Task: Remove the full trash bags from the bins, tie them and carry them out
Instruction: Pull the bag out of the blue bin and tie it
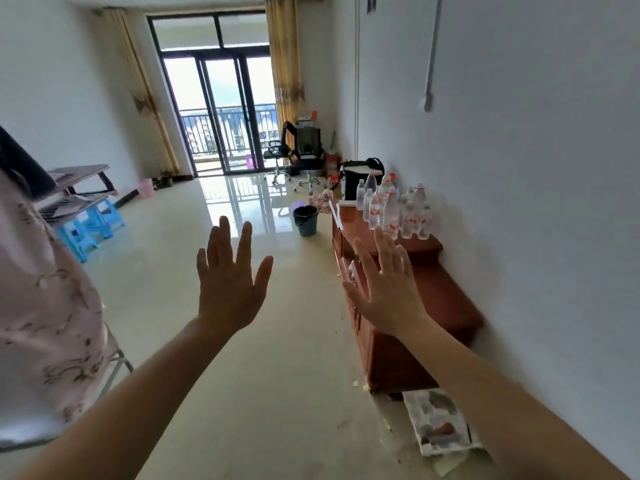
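Note:
A dark bin lined with a black bag stands on the shiny floor, a few steps ahead beside the far end of a red-brown cabinet. A small pink bin sits by the far left wall near the curtain. My left hand and my right hand are both raised in front of me, palms forward and fingers spread, holding nothing. Both hands are well short of the dark bin.
Several water bottles crowd the cabinet top by the right wall. Two office chairs stand before the balcony door. Blue stools and a shelf sit at left, a cloth-covered table at near left. A cardboard tray lies on the floor.

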Available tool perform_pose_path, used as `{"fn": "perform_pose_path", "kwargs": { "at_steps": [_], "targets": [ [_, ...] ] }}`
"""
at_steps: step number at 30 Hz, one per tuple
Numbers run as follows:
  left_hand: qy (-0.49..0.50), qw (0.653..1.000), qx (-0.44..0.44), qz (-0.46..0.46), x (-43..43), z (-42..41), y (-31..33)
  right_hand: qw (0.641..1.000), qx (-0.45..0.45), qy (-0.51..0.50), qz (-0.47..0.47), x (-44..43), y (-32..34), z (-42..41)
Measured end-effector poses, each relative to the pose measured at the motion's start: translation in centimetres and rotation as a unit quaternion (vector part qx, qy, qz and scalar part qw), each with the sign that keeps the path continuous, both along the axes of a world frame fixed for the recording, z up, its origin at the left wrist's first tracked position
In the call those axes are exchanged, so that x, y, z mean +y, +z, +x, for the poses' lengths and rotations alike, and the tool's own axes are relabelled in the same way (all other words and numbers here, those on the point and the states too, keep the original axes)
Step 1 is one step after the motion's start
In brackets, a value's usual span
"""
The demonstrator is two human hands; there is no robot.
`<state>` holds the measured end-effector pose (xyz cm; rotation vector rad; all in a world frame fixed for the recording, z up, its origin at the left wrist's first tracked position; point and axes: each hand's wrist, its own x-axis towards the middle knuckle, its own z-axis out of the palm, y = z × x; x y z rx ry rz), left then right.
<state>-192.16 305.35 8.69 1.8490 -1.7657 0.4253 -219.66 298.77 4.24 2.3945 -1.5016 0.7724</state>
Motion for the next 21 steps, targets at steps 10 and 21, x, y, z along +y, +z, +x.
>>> {"fn": "perform_pose_path", "kwargs": {
  "at_steps": [10, 21],
  "targets": [
    [0.064, 0.998, -0.003, 0.03, -20.6, 14.4, 0.2, 0.995, -0.044, 0.058, 0.07, -25.3, 1.0, 17.3],
    [0.033, 0.996, 0.03, 0.076, -48.3, 31.8, -2.1, 0.994, -0.01, 0.046, 0.1, -51.0, -1.7, 35.0]
  ]
}}
